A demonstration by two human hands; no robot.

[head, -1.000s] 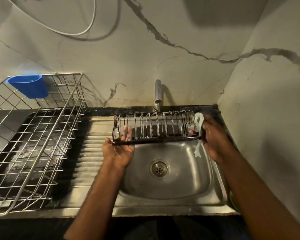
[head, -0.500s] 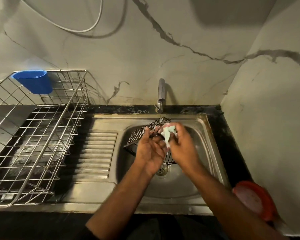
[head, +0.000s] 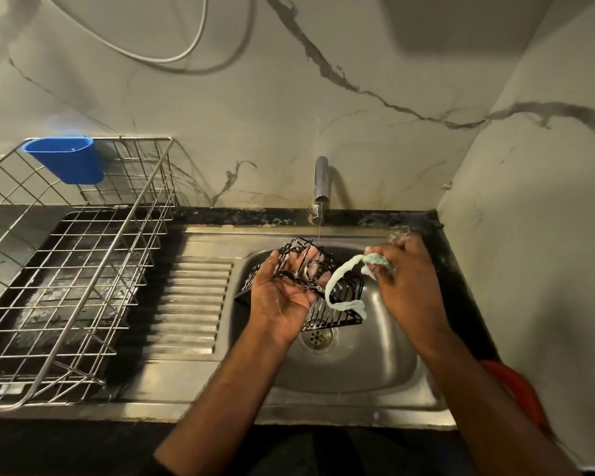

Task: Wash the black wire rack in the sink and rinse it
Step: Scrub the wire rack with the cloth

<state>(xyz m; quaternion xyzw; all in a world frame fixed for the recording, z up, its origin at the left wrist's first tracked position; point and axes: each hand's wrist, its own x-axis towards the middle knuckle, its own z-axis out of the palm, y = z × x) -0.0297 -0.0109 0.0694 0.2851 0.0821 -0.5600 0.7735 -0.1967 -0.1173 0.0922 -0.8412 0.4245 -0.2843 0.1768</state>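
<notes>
The black wire rack [head: 337,312] hangs tilted over the steel sink [head: 364,369], one end up near the tap. My left hand [head: 284,292] grips the rack at its middle, fingers pushed through the wires. My right hand [head: 404,269] is to the right of the rack, closed on a pale green scrub cloth [head: 339,286] whose loose strip trails across the rack's right side. A thin stream of water falls from the tap [head: 320,187] onto the rack's upper end. The drain [head: 317,337] shows just below the rack.
A large steel wire dish basket [head: 83,269] with a blue plastic cup holder [head: 67,159] sits on the left counter. The ribbed drainboard [head: 189,304] lies between basket and basin. A red lid [head: 519,386] rests at the right edge. Marble walls close the back and right.
The rack has gone from lying level across the sink's far rim to tilted inside the basin in my left hand. My right hand has pulled away right, drawing the cloth out into a strip.
</notes>
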